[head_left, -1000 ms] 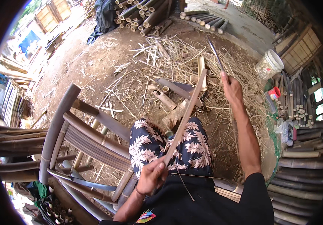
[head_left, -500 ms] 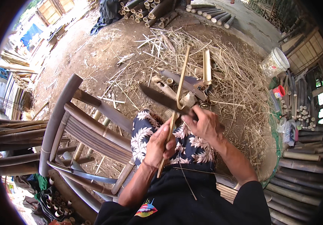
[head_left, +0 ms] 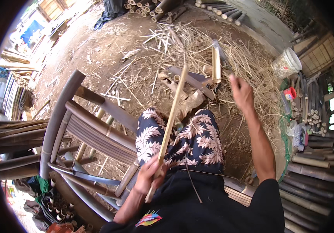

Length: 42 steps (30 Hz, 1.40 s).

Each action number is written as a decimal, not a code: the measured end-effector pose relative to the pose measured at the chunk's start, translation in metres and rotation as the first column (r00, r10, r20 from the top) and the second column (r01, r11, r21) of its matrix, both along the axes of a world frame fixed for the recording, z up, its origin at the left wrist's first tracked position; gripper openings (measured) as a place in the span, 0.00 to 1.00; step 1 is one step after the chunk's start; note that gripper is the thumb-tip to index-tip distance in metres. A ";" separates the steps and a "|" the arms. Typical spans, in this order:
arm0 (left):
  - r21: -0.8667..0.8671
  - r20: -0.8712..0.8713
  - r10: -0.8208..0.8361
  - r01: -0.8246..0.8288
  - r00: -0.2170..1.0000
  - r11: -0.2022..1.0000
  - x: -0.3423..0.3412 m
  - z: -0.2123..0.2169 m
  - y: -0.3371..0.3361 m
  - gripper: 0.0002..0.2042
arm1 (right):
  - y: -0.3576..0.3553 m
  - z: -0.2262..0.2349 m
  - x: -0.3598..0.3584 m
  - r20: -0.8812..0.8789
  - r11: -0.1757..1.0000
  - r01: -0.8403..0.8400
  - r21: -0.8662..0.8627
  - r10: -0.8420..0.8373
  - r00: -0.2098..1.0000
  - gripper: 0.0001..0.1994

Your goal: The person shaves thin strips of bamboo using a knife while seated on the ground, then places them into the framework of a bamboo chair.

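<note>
Around the seated person, a dirt floor strewn with bamboo shavings (head_left: 198, 46) is seen, with cut bamboo poles (head_left: 163, 7) piled at the far edge. A bamboo chair frame (head_left: 85, 128) of dark curved slats stands just beside the left knee. To the right, a clear plastic bucket (head_left: 287, 62) sits near the litter, a small red cup (head_left: 290, 93) lies below it, and stacked bamboo lengths (head_left: 314, 163) are ranged along the right side. Between the feet and the shavings, a dark flat block (head_left: 192, 81) is laid, with a short pale bamboo piece (head_left: 216, 64) propped upright against it.

A long thin bamboo strip (head_left: 173, 112) is held over the patterned trousers (head_left: 198, 139); it runs from the lap upward and slightly rightward, its far end reaching above the block. The left hand (head_left: 149, 176) is closed around the strip's lower part, close to the body, with a short end projecting below the fist. The right hand (head_left: 241, 91) is stretched out well apart from the strip, arm nearly straight, near the block and the upright piece. It is blurred; the fingers appear loosely curled, and whether anything is gripped cannot be told.
</note>
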<state>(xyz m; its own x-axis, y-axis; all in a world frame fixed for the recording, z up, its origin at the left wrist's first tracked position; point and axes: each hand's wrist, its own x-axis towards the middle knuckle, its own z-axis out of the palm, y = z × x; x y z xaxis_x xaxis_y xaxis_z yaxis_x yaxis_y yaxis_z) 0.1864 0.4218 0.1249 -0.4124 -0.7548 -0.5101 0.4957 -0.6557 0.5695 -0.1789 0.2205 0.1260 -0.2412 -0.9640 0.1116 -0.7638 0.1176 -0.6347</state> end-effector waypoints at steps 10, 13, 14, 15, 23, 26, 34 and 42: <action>-0.390 0.421 0.098 0.083 0.902 0.917 -0.061 0.013 -0.081 0.17 | 0.092 -0.014 0.117 -0.075 0.872 -0.459 -0.169 0.453 0.888 0.27; -0.366 0.396 0.083 0.074 0.915 0.928 -0.064 0.019 -0.071 0.19 | 0.075 -0.020 0.105 -0.124 0.898 -0.415 -0.148 0.400 0.908 0.29; -0.365 0.386 0.081 0.072 0.919 0.928 -0.065 0.020 -0.068 0.20 | 0.066 -0.029 0.100 -0.171 0.878 -0.400 -0.263 0.366 0.915 0.30; -0.357 0.406 0.047 0.111 0.913 0.928 -0.062 0.020 -0.062 0.20 | 0.057 -0.027 0.091 -0.123 0.920 -0.358 -0.161 0.342 0.932 0.31; -0.360 0.303 -0.014 0.128 0.953 0.924 -0.018 0.009 -0.007 0.17 | -0.031 0.001 -0.026 0.301 0.955 0.252 0.154 -0.288 0.909 0.30; -0.726 0.335 0.303 0.039 0.892 0.686 -0.018 -0.030 -0.052 0.14 | -0.001 0.007 0.032 0.618 0.993 -0.039 0.108 -0.037 0.785 0.23; -0.781 0.331 0.205 0.145 0.921 0.608 -0.052 -0.048 -0.122 0.11 | 0.063 -0.027 0.142 0.955 0.962 -0.202 0.186 -0.129 0.266 0.16; -0.113 -0.083 -0.299 0.289 0.951 0.951 -0.032 -0.041 -0.055 0.21 | 0.026 -0.030 0.084 0.888 0.989 -0.081 0.128 -0.078 0.452 0.11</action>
